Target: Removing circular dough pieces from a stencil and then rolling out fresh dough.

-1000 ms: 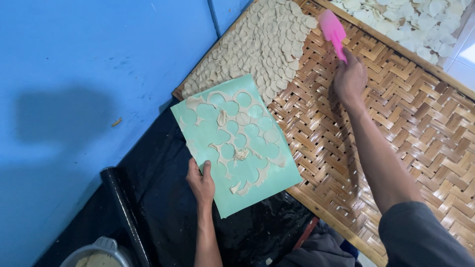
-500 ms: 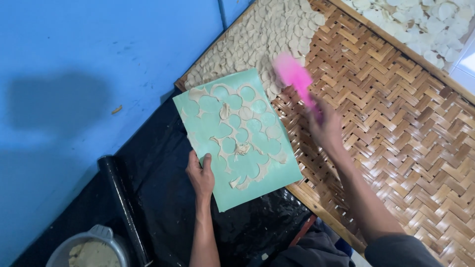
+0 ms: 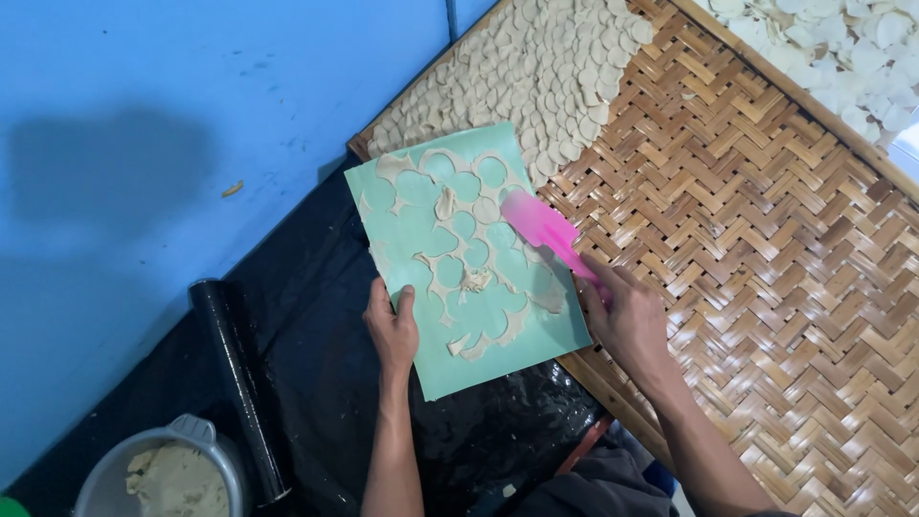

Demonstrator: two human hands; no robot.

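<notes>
While the left hand (image 3: pixel 392 330) clamps the near edge of the mint-green rectangular plastic sheet (image 3: pixel 469 263), thumb on top and fingers hidden beneath, the right hand (image 3: pixel 627 321) closes around the handle of a pink flat-bladed spatula (image 3: pixel 548 230). Its blade lies on the sheet's right part, up and to the left of the right hand, its long axis running diagonally back to the knuckles. Scraps of pale dough webbing (image 3: pixel 474 282) cling to the sheet just left of the blade. Beyond both hands, cut pale dough discs (image 3: pixel 536 77) cover the far corner of a woven bamboo tray (image 3: pixel 766 258). A black roll (image 3: pixel 237 383) lies left of the left forearm.
</notes>
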